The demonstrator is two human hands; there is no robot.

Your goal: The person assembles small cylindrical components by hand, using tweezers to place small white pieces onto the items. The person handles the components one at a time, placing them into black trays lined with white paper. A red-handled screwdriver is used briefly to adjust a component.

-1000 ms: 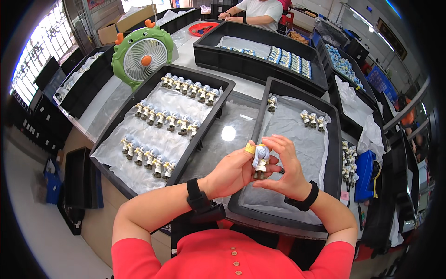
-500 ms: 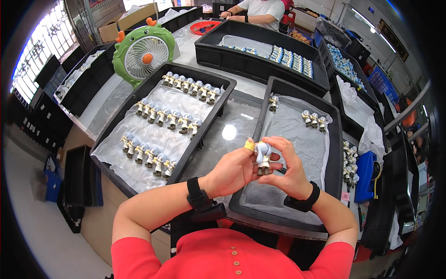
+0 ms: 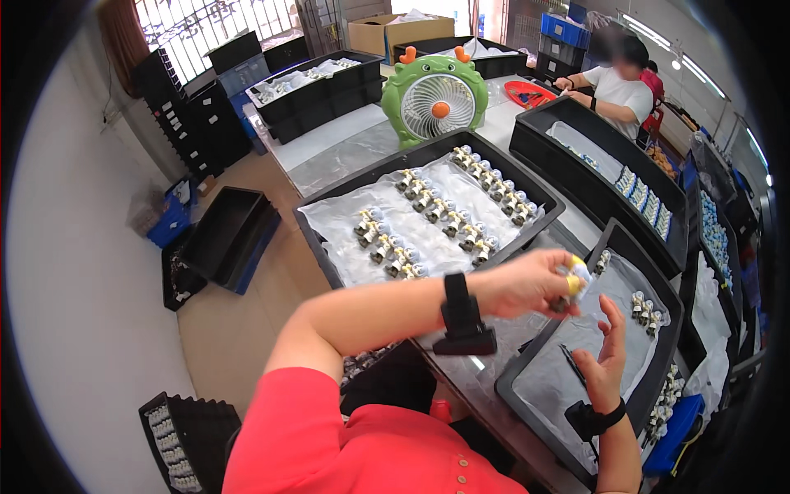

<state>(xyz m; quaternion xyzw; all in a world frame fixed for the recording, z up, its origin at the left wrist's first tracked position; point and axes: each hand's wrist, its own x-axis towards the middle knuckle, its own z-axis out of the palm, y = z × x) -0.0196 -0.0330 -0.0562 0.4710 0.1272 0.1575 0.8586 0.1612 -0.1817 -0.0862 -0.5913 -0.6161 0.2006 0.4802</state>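
Note:
My left hand is closed around a small figurine with pale blue hair, partly covered by my fingers. Yellow covers show at its fingertips. The hand hovers over the near-left edge of the right tray. Below and to the right, my right hand is held above the same tray, thumb and fingers apart with nothing between them. A thin dark stick shows beside it on the white liner. A few similar figurines stand at the tray's far right, and another near its far corner.
Left of my hands, a black tray holds rows of figurines. A green fan stands behind it. Another long black tray lies farther right, with a person in white beyond. Empty black crates sit on the floor.
The view has swung to the left. Both hands were at the figurine; now my left hand alone holds it, and my right hand has come away with its fingers spread.

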